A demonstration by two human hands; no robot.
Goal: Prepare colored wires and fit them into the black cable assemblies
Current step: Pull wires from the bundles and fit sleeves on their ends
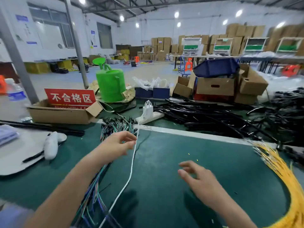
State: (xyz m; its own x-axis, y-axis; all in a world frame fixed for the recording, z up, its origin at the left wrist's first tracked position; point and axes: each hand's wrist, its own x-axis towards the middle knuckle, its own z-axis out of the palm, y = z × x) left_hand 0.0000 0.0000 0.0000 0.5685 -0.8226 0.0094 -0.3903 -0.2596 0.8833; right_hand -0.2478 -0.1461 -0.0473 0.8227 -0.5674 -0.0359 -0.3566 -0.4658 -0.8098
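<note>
**Left grip at the wire bundle, right grip spread**

The left grip (118, 143) curls thumb to fingertips, seemingly pinching a strand of the coloured wires (115, 126), whose bundle runs beneath that forearm. A white cord (131, 168) passes just beside its fingertips. The right grip (197, 180) hovers spread above the green desk (164, 153), with yellow wires (279, 168) to its right and black cable assemblies (213, 116) well beyond. A red sign (70, 97) reads "不合格区".

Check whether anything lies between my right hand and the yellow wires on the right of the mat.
Nothing visible does. The right hand hovers open over the green mat, and only bare mat shows between it and the yellow wires fanned out at the mat's right edge.
</note>
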